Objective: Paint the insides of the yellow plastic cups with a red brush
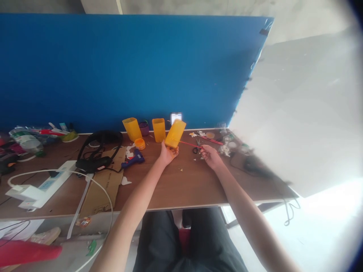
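Note:
My left hand [169, 154] grips a yellow box-shaped container [176, 134] near its lower end and holds it tilted above the table. Between the fingers of my right hand [210, 155] is a thin red paintbrush [190, 144], whose far end meets the container's side. Its tip is too small to make out. Two similar yellow containers, one tilted [132, 129] and one upright [159, 130], stand behind to the left. A small orange paint jar [140, 144] sits by them. Scissors [196, 148] lie just beyond my right hand.
A blue glue gun [133, 158], cardboard [109, 185], a black headset [96, 160] and a white power strip [53, 183] with a looping cable lie to the left. Scraps and a red pen-like stick [212, 140] lie at right. A blue panel [141, 68] stands behind the table.

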{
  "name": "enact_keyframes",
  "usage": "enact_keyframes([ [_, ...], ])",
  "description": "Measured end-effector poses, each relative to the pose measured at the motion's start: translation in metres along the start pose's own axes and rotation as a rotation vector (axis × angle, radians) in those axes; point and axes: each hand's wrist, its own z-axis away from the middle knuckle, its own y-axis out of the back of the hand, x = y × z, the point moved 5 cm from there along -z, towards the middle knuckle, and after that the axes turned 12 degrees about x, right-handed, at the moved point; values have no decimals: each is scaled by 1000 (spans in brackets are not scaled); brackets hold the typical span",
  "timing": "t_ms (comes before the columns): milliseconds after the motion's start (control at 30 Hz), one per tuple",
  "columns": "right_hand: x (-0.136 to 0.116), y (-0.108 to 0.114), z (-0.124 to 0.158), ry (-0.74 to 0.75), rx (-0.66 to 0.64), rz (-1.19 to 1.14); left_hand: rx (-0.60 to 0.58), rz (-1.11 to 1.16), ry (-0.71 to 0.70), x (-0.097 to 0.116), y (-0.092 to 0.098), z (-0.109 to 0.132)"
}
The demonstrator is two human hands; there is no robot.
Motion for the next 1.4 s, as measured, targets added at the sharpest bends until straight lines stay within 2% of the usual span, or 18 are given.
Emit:
enact_keyframes([
  [167,1,0,2,-8,13,-5,-22,-6,-12,1,-1,0],
  [500,-2,2,0,-13,22,-63,15,2,-1,0,0,0],
  [867,-13,11,-5,57,77,-246,16,-29,-10,1,-4,5],
  [1067,-11,10,-6,43,48,-233,28,-32,-3,1,-4,5],
  [1400,-6,9,-7,48,72,-184,18,-47,-8,0,-4,4],
])
